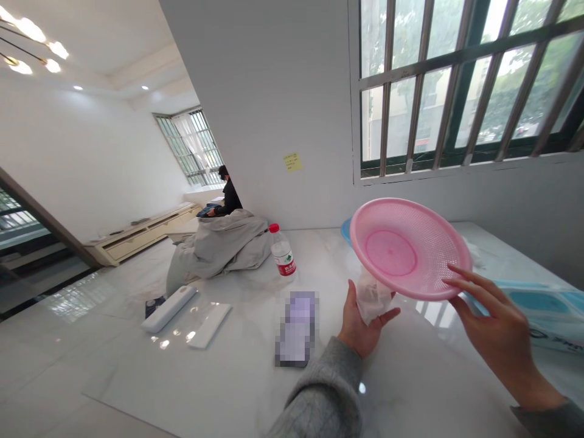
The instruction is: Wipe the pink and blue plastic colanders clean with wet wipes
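Observation:
A round pink plastic colander (391,252) with a perforated wall hangs tilted above the white table, its inside facing me. My right hand (497,322) pinches its right rim, with fingers over the inside and the thumb beneath. Below the colander's lower left edge, my left hand (362,328) holds a crumpled white tissue (371,297), palm upward. The tissue lies close under the rim; whether it presses on the underside I cannot tell.
A blue-and-white soft pack (542,304) lies at right, a blue rim (345,231) shows behind the colander. Left of my hands are a phone (296,328), a red-capped bottle (283,250), a long white case (171,309) and grey cloth (223,243). A person (229,196) is farther back.

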Tool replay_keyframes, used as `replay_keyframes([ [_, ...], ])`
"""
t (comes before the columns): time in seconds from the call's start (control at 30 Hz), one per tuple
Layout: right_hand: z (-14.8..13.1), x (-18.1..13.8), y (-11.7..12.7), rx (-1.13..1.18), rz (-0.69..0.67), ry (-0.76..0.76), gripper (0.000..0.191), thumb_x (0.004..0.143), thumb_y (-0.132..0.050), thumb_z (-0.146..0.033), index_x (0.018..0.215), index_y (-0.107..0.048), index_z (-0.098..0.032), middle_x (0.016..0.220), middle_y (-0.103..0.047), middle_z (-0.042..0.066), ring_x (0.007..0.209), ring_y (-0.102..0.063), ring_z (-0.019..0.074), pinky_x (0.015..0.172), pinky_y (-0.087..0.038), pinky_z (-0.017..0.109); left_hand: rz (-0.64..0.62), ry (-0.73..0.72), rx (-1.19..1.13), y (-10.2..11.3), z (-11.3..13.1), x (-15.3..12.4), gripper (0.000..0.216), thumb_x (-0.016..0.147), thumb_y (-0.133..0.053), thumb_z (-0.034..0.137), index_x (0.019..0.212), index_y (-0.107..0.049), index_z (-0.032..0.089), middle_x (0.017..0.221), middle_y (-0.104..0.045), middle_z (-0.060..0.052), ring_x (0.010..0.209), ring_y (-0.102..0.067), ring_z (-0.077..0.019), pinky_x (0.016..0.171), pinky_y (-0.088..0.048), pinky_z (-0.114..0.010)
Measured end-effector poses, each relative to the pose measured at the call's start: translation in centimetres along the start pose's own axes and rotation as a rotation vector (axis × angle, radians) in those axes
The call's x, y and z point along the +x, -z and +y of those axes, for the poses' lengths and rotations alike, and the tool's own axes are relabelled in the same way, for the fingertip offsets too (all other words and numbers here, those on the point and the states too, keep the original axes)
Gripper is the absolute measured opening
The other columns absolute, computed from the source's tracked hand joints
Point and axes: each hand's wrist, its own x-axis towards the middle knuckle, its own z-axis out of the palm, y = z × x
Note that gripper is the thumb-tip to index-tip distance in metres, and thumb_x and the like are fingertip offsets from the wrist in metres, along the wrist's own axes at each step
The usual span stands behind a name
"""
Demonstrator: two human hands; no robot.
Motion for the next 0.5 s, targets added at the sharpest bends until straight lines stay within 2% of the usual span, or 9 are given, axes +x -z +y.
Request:
replay_keyframes([
  [0.13,0.0,-0.1,-0.2,0.064,-0.016,0.006,0.024,0.098,-0.073,-0.029,0.121,-0.077,-0.033,0.138,-0.073,0.004,0.122,-0.07,0.0332,0.112,-0.051,0.054,0.001,0.036,0.023,0.0,-0.2,0.0,0.07,0.093,-0.053,0.076,0.123,-0.074,0.015,0.127,-0.073,-0.018,0.129,-0.062,-0.0371,0.099,-0.056,-0.051],
  [0.27,0.0,-0.3,-0.6,0.126,-0.077,0.013,0.025,0.097,-0.074,-0.027,0.122,-0.077,-0.034,0.14,-0.072,0.003,0.122,-0.071,0.0314,0.111,-0.052,0.052,-0.04,0.06,0.036,-0.3,-0.2,-0.1,0.075,0.091,-0.055,0.078,0.132,-0.07,0.017,0.137,-0.07,-0.017,0.128,-0.062,-0.0357,0.098,-0.057,-0.05],
  [0.37,0.2,-0.5,-0.9,0.177,-0.129,0.021,0.028,0.098,-0.073,-0.026,0.124,-0.076,-0.034,0.14,-0.072,0.004,0.123,-0.071,0.0305,0.111,-0.054,0.051,-0.075,0.03,0.021,-0.7,0.1,-0.3,0.07,0.091,-0.059,0.073,0.133,-0.069,0.017,0.14,-0.069,-0.017,0.131,-0.062,-0.0366,0.101,-0.056,-0.05],
  [0.43,0.4,-0.7,-0.9,0.211,-0.163,0.031,0.03,0.098,-0.071,-0.025,0.126,-0.075,-0.034,0.141,-0.071,0.004,0.125,-0.07,0.0304,0.112,-0.054,0.051,-0.019,-0.043,0.056,-1.0,0.4,-0.4,0.062,0.089,-0.067,0.066,0.127,-0.07,0.017,0.134,-0.072,-0.019,0.13,-0.062,-0.04,0.102,-0.056,-0.055],
  [0.5,0.5,-0.9,-0.9,0.237,-0.203,0.039,0.031,0.099,-0.069,-0.024,0.128,-0.074,-0.034,0.143,-0.07,0.005,0.128,-0.069,0.0304,0.113,-0.053,0.051,0.093,-0.157,0.135,-1.1,0.6,-0.5,0.054,0.083,-0.077,0.057,0.12,-0.072,0.018,0.126,-0.074,-0.02,0.13,-0.062,-0.0434,0.103,-0.055,-0.058],
])
